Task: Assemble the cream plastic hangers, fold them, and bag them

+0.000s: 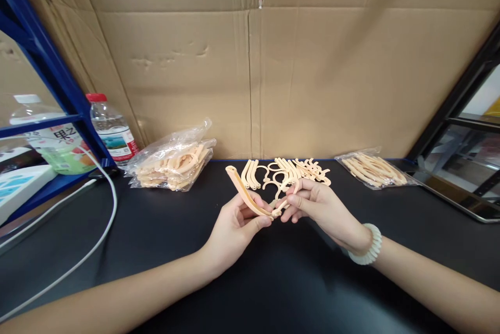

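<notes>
Peach strip [246,198] in left hand [233,225], curved piece [282,206] in right hand [315,203], we pinch likely light, stiff parts sensibly near their meeting ends, above the worktop [289,287].

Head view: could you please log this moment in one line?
left hand: holds curved strip; right hand: holds slimmer piece; behind: loose pieces

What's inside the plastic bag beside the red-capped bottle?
The clear bag holds a heap of beige pieces, some curved. The outer ones show through the plastic; any buried beneath are covered, so I can't count them.
</notes>
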Demonstrator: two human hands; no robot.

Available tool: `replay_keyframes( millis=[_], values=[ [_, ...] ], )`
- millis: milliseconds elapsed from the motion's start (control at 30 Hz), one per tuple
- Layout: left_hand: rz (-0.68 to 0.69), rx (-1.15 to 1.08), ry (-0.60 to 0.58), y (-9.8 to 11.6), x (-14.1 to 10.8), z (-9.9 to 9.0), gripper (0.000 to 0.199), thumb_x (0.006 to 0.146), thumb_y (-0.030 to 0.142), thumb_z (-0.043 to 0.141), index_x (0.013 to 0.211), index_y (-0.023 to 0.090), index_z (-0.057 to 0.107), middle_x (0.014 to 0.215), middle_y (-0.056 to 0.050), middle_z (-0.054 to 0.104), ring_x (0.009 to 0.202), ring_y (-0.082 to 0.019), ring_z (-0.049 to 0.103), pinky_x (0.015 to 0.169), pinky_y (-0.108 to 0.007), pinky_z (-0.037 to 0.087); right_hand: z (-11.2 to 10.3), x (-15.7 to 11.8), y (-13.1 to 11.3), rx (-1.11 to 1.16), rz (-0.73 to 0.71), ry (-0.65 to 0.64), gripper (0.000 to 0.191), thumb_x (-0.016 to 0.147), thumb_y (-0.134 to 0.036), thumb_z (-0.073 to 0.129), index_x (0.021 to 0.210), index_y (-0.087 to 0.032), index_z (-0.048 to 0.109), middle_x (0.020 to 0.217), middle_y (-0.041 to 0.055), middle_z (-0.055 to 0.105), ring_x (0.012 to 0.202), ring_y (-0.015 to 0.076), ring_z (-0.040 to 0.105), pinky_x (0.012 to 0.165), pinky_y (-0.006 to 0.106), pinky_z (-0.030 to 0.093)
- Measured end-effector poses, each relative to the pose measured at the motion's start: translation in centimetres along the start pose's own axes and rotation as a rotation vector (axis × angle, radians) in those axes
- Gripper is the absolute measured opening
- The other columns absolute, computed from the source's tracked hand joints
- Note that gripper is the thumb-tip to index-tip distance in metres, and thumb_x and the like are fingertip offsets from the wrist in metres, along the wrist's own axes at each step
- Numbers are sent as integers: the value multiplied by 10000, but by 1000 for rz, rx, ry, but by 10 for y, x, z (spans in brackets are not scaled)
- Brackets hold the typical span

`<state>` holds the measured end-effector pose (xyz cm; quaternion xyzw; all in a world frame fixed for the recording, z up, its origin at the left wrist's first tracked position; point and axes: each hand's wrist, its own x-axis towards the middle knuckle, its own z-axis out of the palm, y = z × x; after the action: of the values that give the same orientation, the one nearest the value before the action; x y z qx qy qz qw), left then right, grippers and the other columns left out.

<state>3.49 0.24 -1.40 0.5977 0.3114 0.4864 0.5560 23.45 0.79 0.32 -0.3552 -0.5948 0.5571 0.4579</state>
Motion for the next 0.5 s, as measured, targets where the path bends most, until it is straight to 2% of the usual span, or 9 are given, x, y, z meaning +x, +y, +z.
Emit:
replay_keyframes(
  millis=[267, 500],
  values=[
    [82, 79, 22, -2, 1, 1, 215, 730, 242, 769, 790, 190, 569, 773, 4, 620, 810, -172, 627, 751, -304, 542, 2, -1, 3, -110, -67, -23, 251, 883, -415, 620, 860, -207, 481, 769, 21, 699, 700, 149, 680, 584, 244, 513],
    [60, 57, 14, -1, 0, 2, 190, 735, 222, 761, 779, 190, 579, 763, 7, 623, 807, -172, 647, 765, -310, 555, 5, -3, 1, -95, -34, -26, 279, 868, -418, 634, 853, -213, 446, 730, 20, 700, 693, 167, 698, 516, 230, 530]
  ],
)
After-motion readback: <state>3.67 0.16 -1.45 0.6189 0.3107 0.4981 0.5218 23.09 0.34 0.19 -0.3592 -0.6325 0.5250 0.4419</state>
